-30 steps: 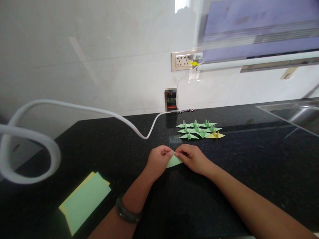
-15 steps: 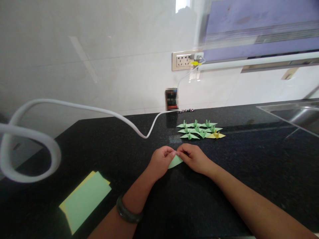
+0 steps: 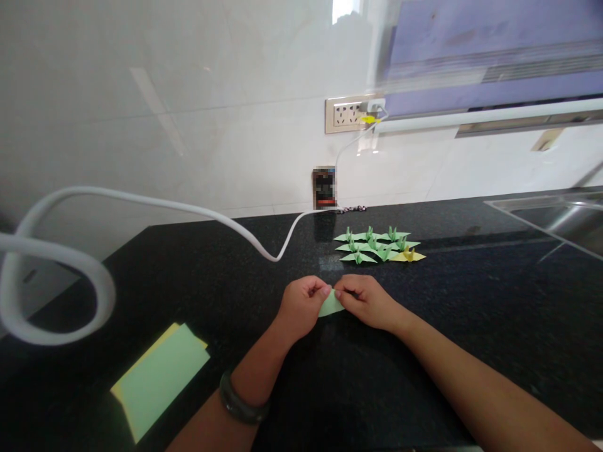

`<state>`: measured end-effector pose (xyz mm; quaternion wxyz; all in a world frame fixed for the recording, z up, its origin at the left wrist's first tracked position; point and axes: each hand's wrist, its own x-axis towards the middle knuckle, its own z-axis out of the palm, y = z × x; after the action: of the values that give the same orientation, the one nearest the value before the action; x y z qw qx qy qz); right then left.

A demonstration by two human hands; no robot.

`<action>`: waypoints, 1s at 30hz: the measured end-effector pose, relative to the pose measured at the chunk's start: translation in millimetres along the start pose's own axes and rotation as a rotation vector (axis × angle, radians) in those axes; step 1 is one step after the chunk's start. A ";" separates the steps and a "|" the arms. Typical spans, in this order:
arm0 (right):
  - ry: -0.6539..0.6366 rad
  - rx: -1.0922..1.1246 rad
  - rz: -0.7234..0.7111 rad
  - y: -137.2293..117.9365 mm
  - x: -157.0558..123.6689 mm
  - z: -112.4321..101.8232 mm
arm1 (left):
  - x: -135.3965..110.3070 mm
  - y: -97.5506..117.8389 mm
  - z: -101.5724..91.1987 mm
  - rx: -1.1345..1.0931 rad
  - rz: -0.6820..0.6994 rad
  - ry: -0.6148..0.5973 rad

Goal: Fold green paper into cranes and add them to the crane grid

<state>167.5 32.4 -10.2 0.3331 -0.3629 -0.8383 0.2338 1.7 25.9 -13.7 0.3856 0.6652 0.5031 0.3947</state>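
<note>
Between my hands is a small piece of light green folding paper (image 3: 330,304), its upper edge pinched and partly hidden by my fingers. My left hand (image 3: 304,306) is closed on its left side, thumb on top. My right hand (image 3: 367,301) grips the right side with thumb and bent fingers. Both hands are low over the dark countertop, their thumbs close together. Just beyond them stand several green paper cranes (image 3: 372,245) in tight rows, with one yellow paper crane (image 3: 409,255) at the front right.
A stack of green and yellow paper sheets (image 3: 162,380) lies at the left on the black countertop (image 3: 226,276). A white cable (image 3: 188,207) loops across the left. A small dark blurred object (image 3: 325,188) leans on the wall under a socket (image 3: 346,115). A metal sink (image 3: 560,220) is at right.
My thumbs have moved slightly apart along the top edge of the green paper, and my right hand has dropped a little. The cranes and the stack stay put.
</note>
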 end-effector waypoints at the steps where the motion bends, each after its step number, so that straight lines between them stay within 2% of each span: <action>1: 0.015 -0.004 0.008 0.3 0.3 -0.6 | 0.9 -0.1 -1.4 -0.017 -0.003 0.024; 6: 0.085 -0.023 0.060 2.3 1.4 -2.7 | 6.9 -4.1 -4.9 -0.188 -0.106 0.179; 12: 0.163 -0.015 0.069 7.7 1.0 -3.0 | 10.7 -5.7 -7.1 -0.466 -0.229 0.282; 16: 0.132 0.006 0.078 5.8 0.4 -0.2 | 10.2 -2.1 -7.5 -0.646 -0.305 0.203; 19: 0.030 0.027 0.054 -0.7 -0.7 2.2 | 8.2 -0.6 -5.0 -0.705 -0.349 0.079; 22: -0.019 0.078 0.033 -7.2 -1.6 2.2 | 6.3 -0.5 -3.2 -0.749 -0.371 -0.045; 30: -0.029 0.180 0.039 -9.5 -1.6 0.1 | 5.7 -1.8 -3.6 -0.756 -0.402 -0.101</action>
<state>163.9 25.2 -5.0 0.3476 -0.3441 -0.8114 0.3199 -1.2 32.2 -13.1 0.6956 0.3842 0.4231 0.4352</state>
